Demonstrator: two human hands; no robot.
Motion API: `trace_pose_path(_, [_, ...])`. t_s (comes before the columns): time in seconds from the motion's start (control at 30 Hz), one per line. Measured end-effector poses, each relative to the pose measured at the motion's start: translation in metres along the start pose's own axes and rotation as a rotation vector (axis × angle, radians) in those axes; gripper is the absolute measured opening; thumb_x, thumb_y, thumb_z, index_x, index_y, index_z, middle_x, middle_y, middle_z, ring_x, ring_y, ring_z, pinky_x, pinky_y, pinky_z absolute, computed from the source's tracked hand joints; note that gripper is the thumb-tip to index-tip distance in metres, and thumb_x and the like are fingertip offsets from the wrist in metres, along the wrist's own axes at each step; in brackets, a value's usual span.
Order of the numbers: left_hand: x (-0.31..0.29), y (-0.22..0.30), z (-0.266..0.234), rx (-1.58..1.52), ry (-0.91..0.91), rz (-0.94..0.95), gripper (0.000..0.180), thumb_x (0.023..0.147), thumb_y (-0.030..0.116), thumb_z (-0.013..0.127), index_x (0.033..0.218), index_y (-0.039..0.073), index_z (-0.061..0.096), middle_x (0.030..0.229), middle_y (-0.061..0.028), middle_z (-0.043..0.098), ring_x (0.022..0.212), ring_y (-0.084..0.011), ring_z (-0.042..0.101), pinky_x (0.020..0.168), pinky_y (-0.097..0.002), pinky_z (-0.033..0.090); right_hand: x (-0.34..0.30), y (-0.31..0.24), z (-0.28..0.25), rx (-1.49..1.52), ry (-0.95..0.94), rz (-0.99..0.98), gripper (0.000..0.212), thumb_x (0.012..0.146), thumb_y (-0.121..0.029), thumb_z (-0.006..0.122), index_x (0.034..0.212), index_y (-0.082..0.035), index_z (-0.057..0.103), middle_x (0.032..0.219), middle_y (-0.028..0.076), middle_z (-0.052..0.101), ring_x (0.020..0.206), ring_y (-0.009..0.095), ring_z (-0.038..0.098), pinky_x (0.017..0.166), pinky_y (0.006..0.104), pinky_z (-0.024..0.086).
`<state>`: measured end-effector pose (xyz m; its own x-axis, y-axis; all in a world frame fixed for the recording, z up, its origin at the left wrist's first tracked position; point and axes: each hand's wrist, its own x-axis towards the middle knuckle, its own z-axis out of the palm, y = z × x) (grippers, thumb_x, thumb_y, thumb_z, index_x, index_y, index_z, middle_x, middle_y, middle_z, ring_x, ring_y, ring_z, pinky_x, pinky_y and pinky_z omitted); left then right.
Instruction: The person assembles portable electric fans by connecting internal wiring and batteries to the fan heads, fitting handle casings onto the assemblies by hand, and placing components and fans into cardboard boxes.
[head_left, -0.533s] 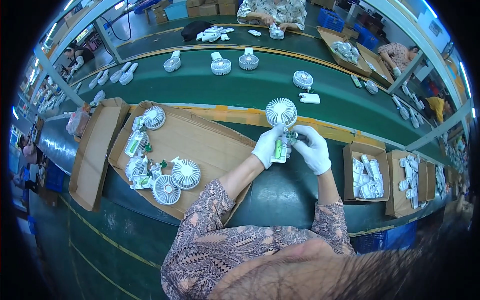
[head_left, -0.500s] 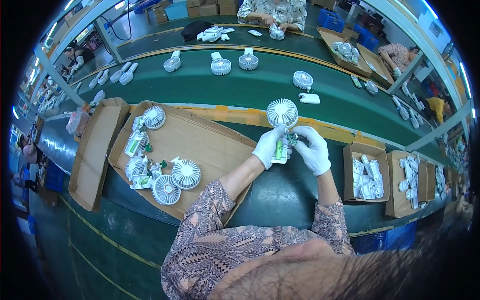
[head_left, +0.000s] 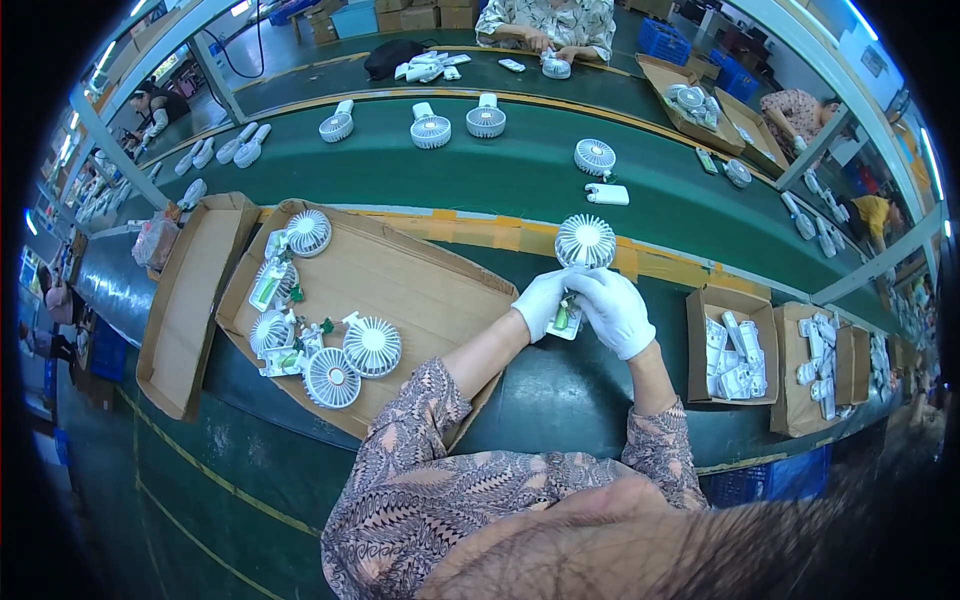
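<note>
Both of my hands wear white gloves and meet on one small white handheld fan (head_left: pixel 585 241). Its round grille points away from me, above my fingers. My left hand (head_left: pixel 541 303) is closed round the handle from the left. Fingers of my right hand (head_left: pixel 615 310) are pressed over the neck, just below the grille. Under them the opened handle shows a green battery (head_left: pixel 562 319). My fingers cover the circuit board. To the left, several part-built fans (head_left: pixel 372 347) with loose green boards lie in a shallow cardboard tray (head_left: pixel 430 290).
A green conveyor belt (head_left: pixel 380 170) carrying several fans runs across in front. A narrow cardboard tray (head_left: pixel 190 310) stands far left. At right, a cardboard box (head_left: pixel 705 292) holds white handle shells (head_left: pixel 735 355). A co-worker (head_left: pixel 545 25) sits across the belt.
My right hand has moved left over the fan's neck and now covers the circuit board. The held fan has shifted slightly right. Fans on the belt have slid a little left.
</note>
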<state>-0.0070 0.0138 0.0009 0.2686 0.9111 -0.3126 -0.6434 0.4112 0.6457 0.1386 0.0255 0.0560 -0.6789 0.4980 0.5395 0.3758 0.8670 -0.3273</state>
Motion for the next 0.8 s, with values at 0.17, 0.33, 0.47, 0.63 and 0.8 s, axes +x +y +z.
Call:
trace_pose_path(0.17, [0.006, -0.002, -0.007, 0.024, 0.079, -0.041, 0.026, 0.091, 0.028, 0.048, 0.105, 0.008, 0.057, 0.086, -0.0058, 0.061, 0.068, -0.0169, 0.062, 0.055, -0.0304, 0.054, 0.003, -0.003, 0.001, -0.075, -0.084, 0.065, 0.033, 0.069, -0.002, 0.063, 0.101, -0.010, 0.058, 0.087, 0.011, 0.059, 0.080, 0.031, 0.058, 0.068, 0.0387, 0.047])
trace_pose_path(0.33, [0.008, -0.003, -0.011, -0.008, 0.010, -0.022, 0.027, 0.090, 0.030, 0.049, 0.104, 0.008, 0.056, 0.085, -0.0064, 0.061, 0.068, -0.0182, 0.062, 0.055, -0.0322, 0.054, -0.001, -0.003, 0.001, -0.055, -0.017, 0.071, 0.033, 0.069, 0.000, 0.062, 0.100, -0.009, 0.058, 0.085, 0.011, 0.059, 0.079, 0.031, 0.057, 0.068, 0.0386, 0.046])
trace_pose_path(0.47, [0.014, -0.010, -0.021, -0.129, -0.065, -0.046, 0.027, 0.090, 0.030, 0.050, 0.103, 0.007, 0.056, 0.084, -0.0071, 0.062, 0.069, -0.0200, 0.063, 0.057, -0.0348, 0.055, -0.002, 0.000, 0.007, -0.014, 0.101, 0.034, 0.027, 0.069, 0.002, 0.062, 0.094, -0.006, 0.059, 0.081, 0.011, 0.059, 0.076, 0.029, 0.059, 0.067, 0.0367, 0.047])
trace_pose_path(0.63, [0.015, -0.012, -0.024, -0.194, -0.117, -0.055, 0.027, 0.089, 0.030, 0.051, 0.101, 0.005, 0.056, 0.082, -0.0080, 0.061, 0.069, -0.0220, 0.063, 0.058, -0.0375, 0.055, -0.006, 0.008, 0.012, 0.124, 0.143, 0.182, 0.023, 0.072, 0.002, 0.063, 0.095, -0.003, 0.060, 0.080, 0.011, 0.061, 0.071, 0.023, 0.062, 0.065, 0.0306, 0.049])
trace_pose_path(0.8, [0.022, -0.018, -0.028, -0.225, -0.077, -0.062, 0.024, 0.089, 0.024, 0.050, 0.101, 0.003, 0.052, 0.079, -0.0113, 0.059, 0.067, -0.0243, 0.062, 0.058, -0.0392, 0.055, -0.010, 0.022, 0.020, 0.426, 0.159, 0.457, 0.024, 0.076, -0.001, 0.060, 0.101, -0.003, 0.060, 0.088, 0.011, 0.064, 0.077, 0.017, 0.063, 0.071, 0.0271, 0.049])
